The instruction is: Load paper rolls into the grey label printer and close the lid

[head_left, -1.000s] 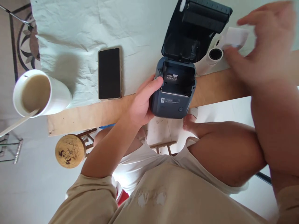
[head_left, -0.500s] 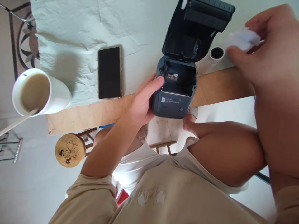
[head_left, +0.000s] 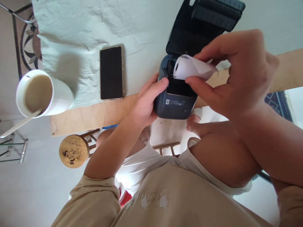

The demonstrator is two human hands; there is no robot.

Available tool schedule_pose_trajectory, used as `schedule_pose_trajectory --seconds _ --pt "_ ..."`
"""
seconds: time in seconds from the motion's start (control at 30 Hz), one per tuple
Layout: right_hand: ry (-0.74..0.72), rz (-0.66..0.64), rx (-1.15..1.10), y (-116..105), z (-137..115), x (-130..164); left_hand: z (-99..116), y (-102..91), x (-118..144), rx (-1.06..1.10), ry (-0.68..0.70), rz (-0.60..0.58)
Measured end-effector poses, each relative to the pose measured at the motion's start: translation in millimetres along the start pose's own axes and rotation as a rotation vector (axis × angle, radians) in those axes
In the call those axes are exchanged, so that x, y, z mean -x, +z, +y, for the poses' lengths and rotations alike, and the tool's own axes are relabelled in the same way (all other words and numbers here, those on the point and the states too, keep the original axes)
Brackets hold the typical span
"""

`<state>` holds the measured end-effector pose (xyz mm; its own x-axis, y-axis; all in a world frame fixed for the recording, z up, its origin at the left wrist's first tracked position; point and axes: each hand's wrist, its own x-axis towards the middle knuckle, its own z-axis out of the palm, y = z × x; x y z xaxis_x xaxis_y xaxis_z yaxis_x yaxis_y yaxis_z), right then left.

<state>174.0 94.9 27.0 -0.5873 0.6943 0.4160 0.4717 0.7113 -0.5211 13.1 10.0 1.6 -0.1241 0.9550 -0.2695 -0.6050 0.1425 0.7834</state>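
Note:
My left hand [head_left: 151,97] grips the left side of a dark label printer [head_left: 175,105], its thumb at the edge of the paper bay. The printer's lid [head_left: 189,37] stands swung open, away from me. Between the thumb and fingers of my right hand [head_left: 236,69] is a white paper roll [head_left: 193,68], its dark core hole facing left. The roll is over the open bay and hides part of it; whether it touches the inside I cannot tell.
A black phone [head_left: 111,72] lies on the pale cloth [head_left: 146,37] to the left. A white mug [head_left: 59,94] of light brown drink with a spoon [head_left: 21,124] stands farther left. The wooden table edge [head_left: 99,116] runs nearest me; a stool [head_left: 74,151] sits below.
My right hand has brought the paper roll leftward from beyond the printer's right side to over its open bay. The left hand keeps its hold on the printer.

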Motion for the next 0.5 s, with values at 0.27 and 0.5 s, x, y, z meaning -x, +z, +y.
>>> schedule_pose_trajectory --seconds 0.27,0.5 --pt "-0.202 0.09 -0.002 6.6 -5.1 -3.6 1.3 -1.9 1.7 0.024 -0.026 -0.024" --pt "-0.2 0.265 -0.193 11.9 -1.9 -4.3 -0.5 -3.7 1.4 0.016 -0.044 -0.012"
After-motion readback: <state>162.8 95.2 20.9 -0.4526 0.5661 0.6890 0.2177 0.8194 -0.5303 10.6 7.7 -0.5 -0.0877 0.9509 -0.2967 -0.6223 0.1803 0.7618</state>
